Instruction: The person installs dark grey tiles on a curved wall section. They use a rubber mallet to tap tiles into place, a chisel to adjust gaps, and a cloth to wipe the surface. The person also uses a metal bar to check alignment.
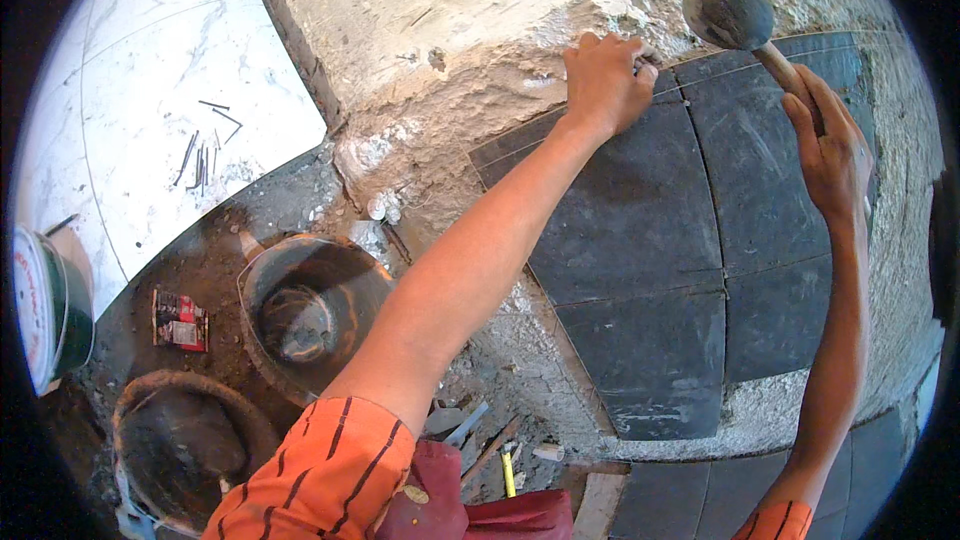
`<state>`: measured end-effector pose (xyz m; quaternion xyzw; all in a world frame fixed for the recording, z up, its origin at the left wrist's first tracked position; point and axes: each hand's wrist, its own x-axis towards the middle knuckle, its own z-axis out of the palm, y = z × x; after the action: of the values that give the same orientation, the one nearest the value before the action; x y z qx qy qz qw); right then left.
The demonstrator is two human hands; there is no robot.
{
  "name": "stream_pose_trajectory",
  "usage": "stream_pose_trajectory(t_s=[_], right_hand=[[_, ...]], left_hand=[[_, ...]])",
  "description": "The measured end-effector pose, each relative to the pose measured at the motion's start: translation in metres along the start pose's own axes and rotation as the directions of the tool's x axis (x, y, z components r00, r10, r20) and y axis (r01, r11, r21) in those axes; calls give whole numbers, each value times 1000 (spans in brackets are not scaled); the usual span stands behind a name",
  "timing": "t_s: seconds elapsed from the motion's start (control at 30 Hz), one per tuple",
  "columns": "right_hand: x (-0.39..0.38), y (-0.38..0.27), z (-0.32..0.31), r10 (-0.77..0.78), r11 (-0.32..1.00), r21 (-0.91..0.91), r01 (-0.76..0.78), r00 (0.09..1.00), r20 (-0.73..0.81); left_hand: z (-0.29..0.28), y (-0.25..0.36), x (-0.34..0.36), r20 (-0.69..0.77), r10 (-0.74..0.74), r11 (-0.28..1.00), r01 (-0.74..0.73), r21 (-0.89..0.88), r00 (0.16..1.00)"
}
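Here, the mallet (742, 18) was clasped by the right hand (838, 155), head toward eleven o'clock, handle toward five; the left hand (608, 90)'s grip couldn't be told.

Between my left hand (610, 85) and right hand (838, 145), open run over the dark tiles (635, 205), reaching back toward me. Mallet (735, 12) blocks the gap's far end; rough plaster (510, 55) hems my left knuckles. Low on my left, two buckets (268, 285) crowd passage.
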<state>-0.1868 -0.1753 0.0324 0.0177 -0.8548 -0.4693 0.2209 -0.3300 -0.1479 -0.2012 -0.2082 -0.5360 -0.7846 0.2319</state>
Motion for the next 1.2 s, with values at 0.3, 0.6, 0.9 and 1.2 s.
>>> stream_pose_trajectory(t_s=[0.3,0.6,0.9,1.2], right_hand=[[65,1,-15,38,996,59,-62,938,345],[132,-55,-41,197,967,-253,-4,639,744],[116,-119,-65,385,861,-508,14,635,670],[101,-87,-76,148,937,-319,144,662,735]], left_hand=[[1,5,-10,20,-55,998,55,39,998],[3,6,-14,30,-22,999,24,-49,999],[8,-7,-19,-50,-61,960,45,-278,997],[11,-3,-22,-38,-40,955,27,-296,998]])
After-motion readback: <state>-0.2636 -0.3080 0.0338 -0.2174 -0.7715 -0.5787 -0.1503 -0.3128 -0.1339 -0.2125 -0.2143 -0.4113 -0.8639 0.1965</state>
